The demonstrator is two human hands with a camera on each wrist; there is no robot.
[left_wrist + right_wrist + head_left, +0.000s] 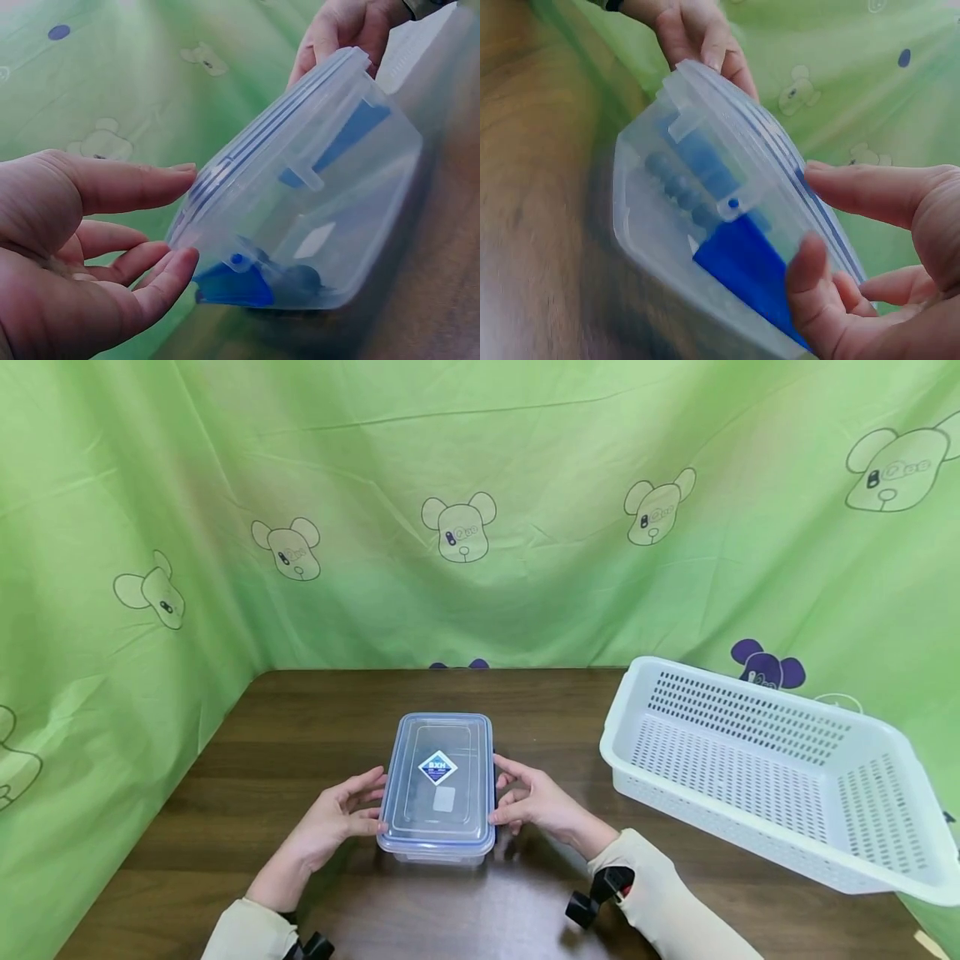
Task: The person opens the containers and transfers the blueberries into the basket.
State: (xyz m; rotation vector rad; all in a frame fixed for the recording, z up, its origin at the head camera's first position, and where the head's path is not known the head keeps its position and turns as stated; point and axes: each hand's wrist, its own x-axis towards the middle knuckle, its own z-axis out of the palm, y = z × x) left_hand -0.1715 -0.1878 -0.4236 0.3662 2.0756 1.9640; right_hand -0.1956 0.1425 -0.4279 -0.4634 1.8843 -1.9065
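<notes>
Lidded container [438, 787] flat on table [300, 727] — long axis running away.

Staged recording booth, not lived-in room: green cloth backdrop [525, 485] printed with cartoon bears, draped round three sides of dark wooden table [315, 727]; wrist-worn cameras; lone white plastic basket [772, 768].

Sleeves: both arms wore long cream-coloured sleeves that ended at the wrists.
Left hand [330, 827]: it was bare, with short, plain nails.
Right hand [536, 802]: it was bare too.
Wrist gear: a small black camera mount was strapped at each wrist.
</notes>
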